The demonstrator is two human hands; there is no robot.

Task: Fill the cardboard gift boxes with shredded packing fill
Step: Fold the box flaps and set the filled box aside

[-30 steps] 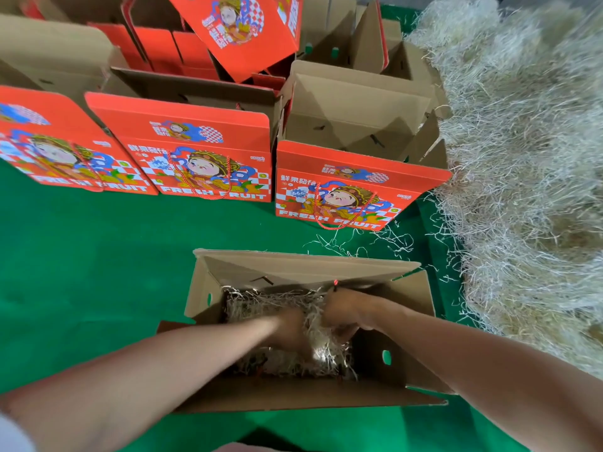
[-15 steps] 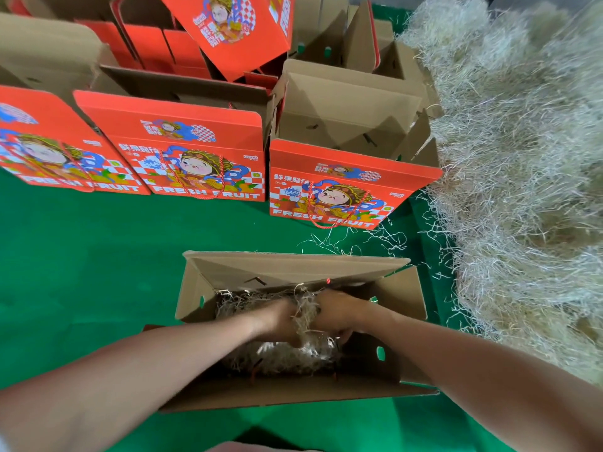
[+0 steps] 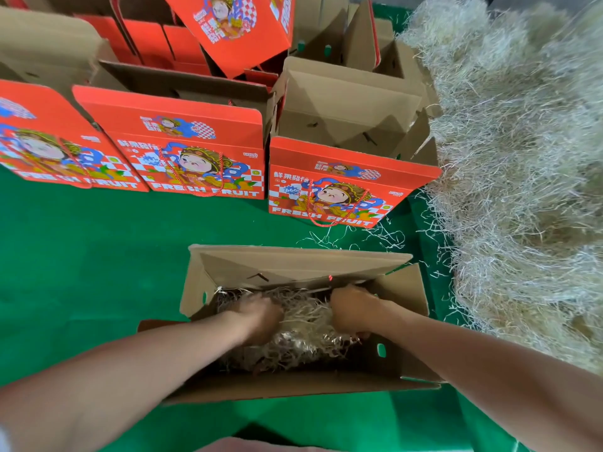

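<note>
Head view, looking down: my two bare forearms reach into an open brown cardboard box (image 3: 404,324) that lies on a green table (image 3: 81,256). Both hands are down inside it, a little apart. The left hand (image 3: 257,316) is curled, pressing into a tangle of pale shredded fill (image 3: 303,334) on the box floor. The right hand (image 3: 354,311) is clenched around strands of the same tangle, knuckles up. I judge this to be the spreading step: the fill sits bunched between the hands, and the dark floor beyond my right hand looks bare. The next move probably calls for teasing the wad outward toward that end, then taking more. The supply, a large heap of shredded fill (image 3: 522,174), rises well off to the right of my right hand: wiry, straw-coloured, springy-looking. Beyond the hands stand several red printed gift boxes (image 3: 202,151), glossy, flaps up; the nearest open one (image 3: 346,125) shows plain corrugated board inside and no fill that I can see.
</note>
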